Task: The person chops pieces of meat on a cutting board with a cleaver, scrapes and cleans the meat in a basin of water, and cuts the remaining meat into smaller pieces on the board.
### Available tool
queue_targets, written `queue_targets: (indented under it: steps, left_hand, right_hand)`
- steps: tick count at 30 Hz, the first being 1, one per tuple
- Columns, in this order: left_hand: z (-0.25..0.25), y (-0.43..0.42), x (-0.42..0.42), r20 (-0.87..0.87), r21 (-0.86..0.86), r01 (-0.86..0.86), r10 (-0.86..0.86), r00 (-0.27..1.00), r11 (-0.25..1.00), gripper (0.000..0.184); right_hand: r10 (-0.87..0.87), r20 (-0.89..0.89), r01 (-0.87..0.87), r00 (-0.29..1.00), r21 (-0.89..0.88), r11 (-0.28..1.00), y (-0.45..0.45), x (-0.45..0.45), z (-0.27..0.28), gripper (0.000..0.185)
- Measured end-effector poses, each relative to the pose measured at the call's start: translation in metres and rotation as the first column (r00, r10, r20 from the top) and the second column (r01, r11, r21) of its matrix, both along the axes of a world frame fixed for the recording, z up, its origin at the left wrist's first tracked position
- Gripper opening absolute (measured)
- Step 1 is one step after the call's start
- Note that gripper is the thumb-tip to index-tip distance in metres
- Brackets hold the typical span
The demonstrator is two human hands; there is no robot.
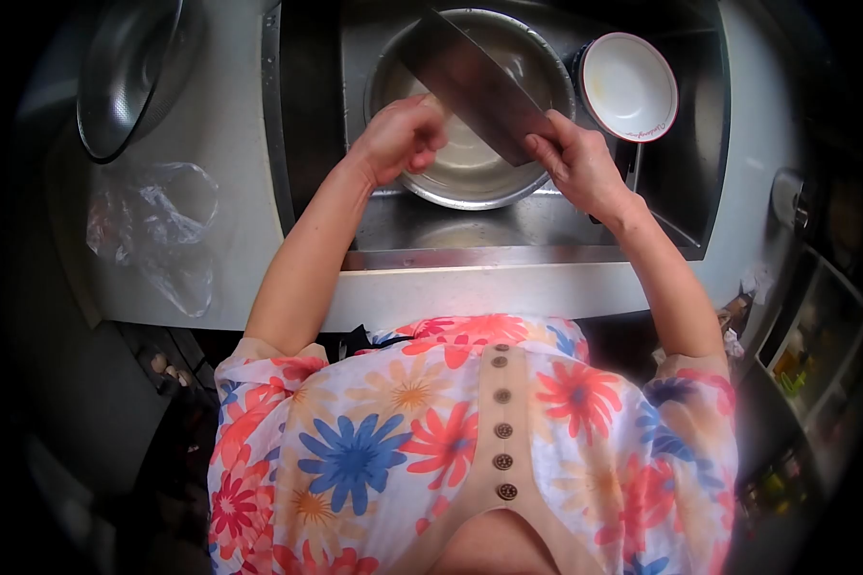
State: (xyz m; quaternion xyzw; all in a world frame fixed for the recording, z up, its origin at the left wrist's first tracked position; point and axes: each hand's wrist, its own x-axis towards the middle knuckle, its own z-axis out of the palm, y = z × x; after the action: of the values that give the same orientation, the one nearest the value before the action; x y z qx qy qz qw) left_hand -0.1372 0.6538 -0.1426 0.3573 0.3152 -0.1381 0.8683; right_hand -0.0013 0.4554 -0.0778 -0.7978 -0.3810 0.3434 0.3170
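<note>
My right hand (585,165) grips a wide-bladed cleaver (475,88) at its handle end, and the dark blade slants up to the left over a round metal basin (475,196). Close to the blade's left side is my left hand (403,139), its fingers curled closed. Something small and pale may be at those fingertips, but I cannot make it out. The basin stands in the sink (412,235) under both hands and looks to hold some water. To the right of the basin sits a white bowl (629,88) with a red rim.
On the counter (235,192) left of the sink lie a crumpled clear plastic bag (158,216) and, farther back, a shiny metal strainer bowl (129,86). A thin handle (635,165) shows below the white bowl. The counter's front edge runs just before my body.
</note>
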Motion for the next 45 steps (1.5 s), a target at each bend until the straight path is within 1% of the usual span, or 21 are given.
queue_targets:
  steps: [3, 6, 9, 10, 12, 19, 21, 22, 23, 24, 25, 28, 29, 30, 32, 34, 36, 37, 39, 43, 45]
  left_hand:
    - [0.008, 0.000, -0.004, -0.009, -0.085, 0.015, -0.016, 1.000, 0.996, 0.023]
    - [0.005, 0.004, -0.005, -0.015, -0.149, -0.034, 0.032, 0.999, 0.988, 0.021]
    - [0.001, 0.003, -0.002, 0.018, -0.187, -0.029, 0.033, 0.999, 0.982, 0.014]
    - [0.000, 0.002, -0.002, 0.022, -0.168, -0.015, 0.019, 1.000, 0.986, 0.011]
    - [-0.001, 0.000, -0.004, 0.023, -0.126, 0.004, -0.001, 1.000, 0.992, 0.006]
    - [0.009, -0.007, -0.003, 0.001, -0.011, -0.010, 0.010, 1.000, 1.000, 0.011]
    - [0.006, -0.007, -0.004, 0.000, 0.006, -0.011, 0.011, 1.000, 1.000, 0.014]
    - [0.011, -0.005, -0.004, 0.035, 0.013, -0.013, 0.013, 0.999, 1.000, 0.017]
    - [0.020, -0.002, -0.005, 0.068, 0.021, -0.012, 0.010, 0.998, 1.000, 0.019]
    - [0.025, 0.000, -0.006, 0.101, 0.029, -0.019, 0.016, 0.995, 0.999, 0.022]
    - [0.023, 0.002, -0.007, 0.096, 0.035, -0.051, 0.047, 0.994, 0.998, 0.024]
    - [0.012, -0.001, -0.003, 0.064, 0.022, -0.100, 0.099, 0.993, 0.995, 0.027]
    - [0.012, -0.002, -0.002, 0.039, 0.012, -0.116, 0.115, 0.993, 0.993, 0.026]
    - [0.011, -0.003, -0.002, 0.013, 0.004, -0.135, 0.135, 0.991, 0.991, 0.026]
    - [0.002, 0.002, -0.005, 0.072, -0.084, -0.116, 0.122, 0.990, 0.990, 0.017]
    - [-0.001, 0.006, -0.008, 0.103, -0.141, -0.102, 0.117, 0.988, 0.985, 0.015]
    - [0.000, 0.007, -0.009, 0.111, -0.168, -0.099, 0.118, 0.987, 0.981, 0.015]
    - [0.000, 0.007, -0.009, 0.123, -0.103, -0.085, 0.098, 0.988, 0.991, 0.015]
    - [0.003, 0.007, -0.008, 0.144, 0.028, -0.059, 0.054, 0.988, 0.998, 0.027]
    - [0.019, 0.004, -0.007, 0.161, 0.059, -0.067, 0.057, 0.985, 0.996, 0.027]
    - [0.023, 0.002, -0.006, 0.157, 0.101, -0.051, 0.035, 0.987, 0.994, 0.027]
  right_hand:
    - [0.024, 0.094, -0.014, 0.995, -0.103, 0.995, 0.003, 0.002, 0.003, 0.020]
    - [-0.067, 0.042, 0.070, 0.997, -0.082, 0.994, -0.001, 0.005, 0.004, 0.021]
    - [0.007, 0.017, -0.008, 1.000, 0.033, 0.999, 0.001, -0.006, 0.010, 0.022]
    - [0.019, 0.010, -0.019, 1.000, -0.008, 1.000, 0.000, -0.005, 0.007, 0.021]
    - [0.014, -0.008, -0.014, 1.000, -0.008, 1.000, 0.001, -0.002, 0.008, 0.020]
    - [0.041, 0.018, -0.040, 0.999, -0.060, 0.997, 0.002, 0.006, 0.005, 0.020]
    - [0.040, 0.128, -0.031, 0.991, -0.072, 0.997, 0.001, 0.012, -0.001, 0.021]
    - [0.038, 0.181, -0.024, 0.983, -0.077, 0.997, -0.001, 0.016, -0.007, 0.021]
    - [-0.010, 0.170, 0.031, 0.985, -0.119, 0.992, -0.009, 0.026, -0.017, 0.023]
    - [-0.052, 0.158, 0.072, 0.986, -0.126, 0.989, -0.013, 0.027, -0.014, 0.023]
    - [-0.082, 0.145, 0.101, 0.986, -0.132, 0.986, -0.013, 0.027, -0.011, 0.023]
    - [-0.158, 0.013, 0.158, 0.987, 0.022, 0.987, -0.003, 0.011, 0.002, 0.023]
    - [-0.183, -0.067, 0.183, 0.981, -0.009, 0.983, 0.003, 0.005, 0.012, 0.023]
    - [-0.181, -0.083, 0.180, 0.980, -0.018, 0.983, 0.004, 0.000, 0.014, 0.022]
    - [-0.194, -0.141, 0.191, 0.971, -0.031, 0.981, 0.007, -0.004, 0.013, 0.022]
    - [-0.224, -0.221, 0.218, 0.949, -0.048, 0.975, 0.006, -0.009, 0.008, 0.022]
    - [-0.236, -0.227, 0.235, 0.945, -0.032, 0.972, 0.007, -0.011, 0.004, 0.022]
    - [-0.242, -0.230, 0.243, 0.943, -0.024, 0.970, 0.007, -0.012, 0.003, 0.022]
    - [-0.243, -0.209, 0.240, 0.947, -0.044, 0.970, 0.006, -0.011, 0.003, 0.022]
    - [-0.287, -0.205, 0.279, 0.936, -0.065, 0.958, 0.008, -0.014, 0.014, 0.019]
    - [-0.250, -0.234, 0.257, 0.940, 0.001, 0.966, 0.008, -0.016, 0.014, 0.018]
